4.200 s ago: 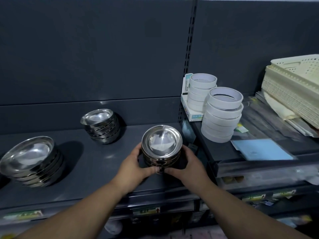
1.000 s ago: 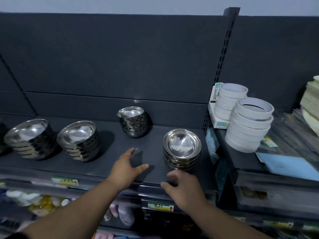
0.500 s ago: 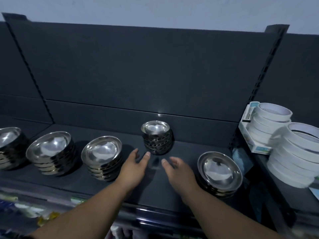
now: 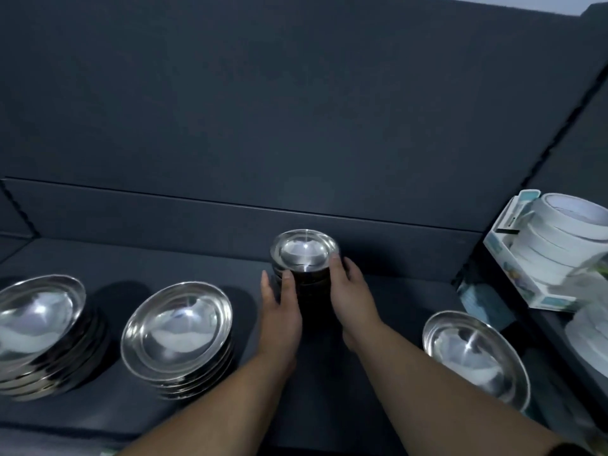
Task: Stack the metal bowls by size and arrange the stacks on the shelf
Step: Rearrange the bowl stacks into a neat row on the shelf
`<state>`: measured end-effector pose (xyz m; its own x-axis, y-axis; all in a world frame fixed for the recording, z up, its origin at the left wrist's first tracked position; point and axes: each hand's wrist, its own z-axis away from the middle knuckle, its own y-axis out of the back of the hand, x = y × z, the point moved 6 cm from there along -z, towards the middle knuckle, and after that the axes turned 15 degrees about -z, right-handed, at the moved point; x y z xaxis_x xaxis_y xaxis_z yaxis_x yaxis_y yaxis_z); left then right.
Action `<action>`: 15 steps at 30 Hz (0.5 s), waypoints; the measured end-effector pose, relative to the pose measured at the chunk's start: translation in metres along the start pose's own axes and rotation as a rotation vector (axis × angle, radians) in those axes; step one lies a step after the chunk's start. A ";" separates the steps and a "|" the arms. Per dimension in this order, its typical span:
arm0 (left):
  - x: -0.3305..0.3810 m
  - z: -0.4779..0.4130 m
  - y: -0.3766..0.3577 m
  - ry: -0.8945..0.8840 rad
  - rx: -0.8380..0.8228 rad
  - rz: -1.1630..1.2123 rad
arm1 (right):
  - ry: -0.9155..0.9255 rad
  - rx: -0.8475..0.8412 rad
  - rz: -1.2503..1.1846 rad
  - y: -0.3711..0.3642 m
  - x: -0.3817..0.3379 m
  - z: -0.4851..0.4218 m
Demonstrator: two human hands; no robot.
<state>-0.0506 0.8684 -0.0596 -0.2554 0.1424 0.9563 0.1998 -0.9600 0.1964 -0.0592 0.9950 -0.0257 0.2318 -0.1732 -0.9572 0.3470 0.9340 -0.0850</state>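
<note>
The small stack of bowls [image 4: 304, 255] is bracketed from both sides. The right hand [image 4: 350, 292] is curved round its right wall, with a fingertip laid against the top rim. The left hand [image 4: 279, 311] is held flatter, its thumb set against the near-left wall and its other fingers nearly straight just beside the stack. The stack is thus held between the two hands, and it cannot be told whether it has been lifted off the shelf [image 4: 197, 268] or is resting on it. Directly behind the grip the back panel [image 4: 263, 110] is close, so the small stack is placed deeper than the others.

To the left of the grip and nearer the person, a medium stack [image 4: 177, 327] is seen, and further left a larger stack [image 4: 36, 320] is cut off by the frame edge. To the right of the grip and nearer the person, another wide stack [image 4: 470, 353] is set by the shelf's end. Beyond it, well to the right, rolls of tape [image 4: 566, 238] are kept on the neighbouring shelf.

The sorting appears largely done: every bowl in view is nested in a stack of like size, and no loose bowl is seen. What is judged to remain is the arranging, since the held stack is out of line with the rest and a gap is left open on the near side of the grip, between the medium and wide stacks
</note>
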 end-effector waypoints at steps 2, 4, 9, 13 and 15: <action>-0.001 -0.003 -0.002 -0.048 -0.014 0.024 | -0.007 0.003 -0.013 -0.001 0.001 -0.002; -0.002 -0.002 -0.002 -0.071 -0.018 0.016 | -0.001 0.018 -0.033 -0.001 0.004 -0.003; 0.000 0.013 0.001 -0.094 -0.007 -0.006 | -0.006 -0.006 -0.089 0.004 0.012 0.009; 0.000 0.030 0.008 -0.126 -0.001 -0.076 | 0.005 -0.030 -0.103 0.014 0.018 0.030; -0.002 0.041 0.011 -0.128 -0.013 -0.102 | 0.008 -0.032 -0.110 0.020 0.023 0.041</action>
<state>-0.0093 0.8676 -0.0504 -0.1507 0.2682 0.9515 0.1667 -0.9418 0.2919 -0.0093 0.9971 -0.0381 0.1866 -0.2733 -0.9436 0.3408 0.9189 -0.1988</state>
